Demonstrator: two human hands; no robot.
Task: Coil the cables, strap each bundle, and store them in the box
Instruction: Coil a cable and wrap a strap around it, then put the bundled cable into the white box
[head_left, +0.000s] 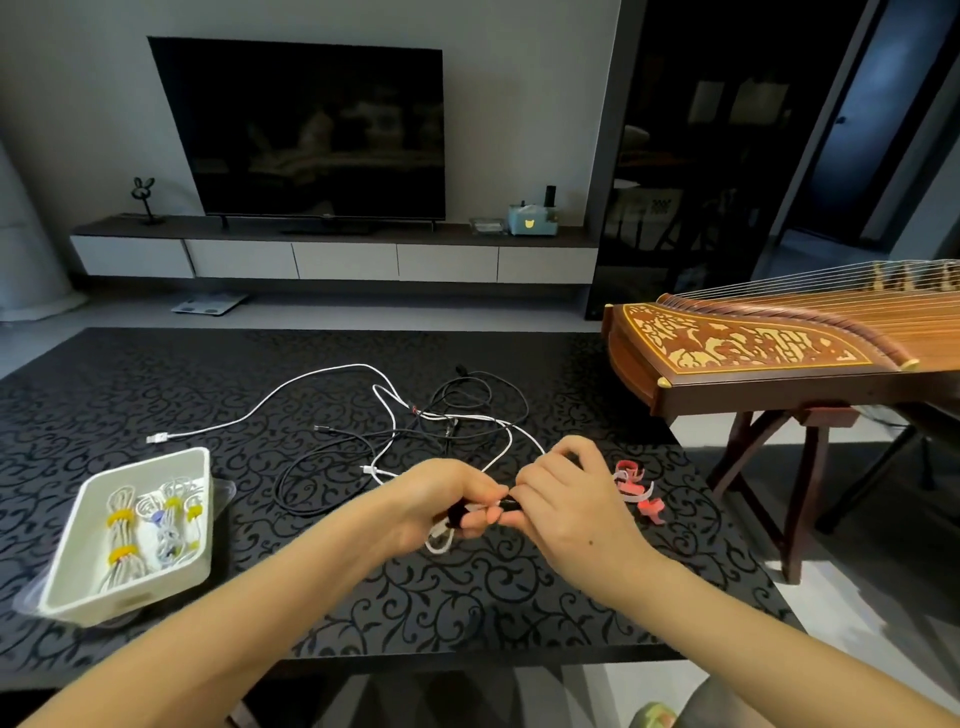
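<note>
My left hand (447, 499) grips a small bundle of white cable (439, 540) with a dark strap round it, its loops hanging below my fingers. My right hand (561, 493) pinches the dark strap end against that bundle. Behind my hands lie loose white cables (311, 384) and black cables (467, 395), tangled on the dark patterned table (467, 597). The white box (67, 566) at the left holds several white bundles with yellow straps (122, 519). Red straps (636, 491) lie just right of my right hand.
A wooden zither on a stand (753, 353) stands at the table's right. Beyond the table, a television (311, 130) sits on a low cabinet (337, 254). The table's near edge runs under my forearms.
</note>
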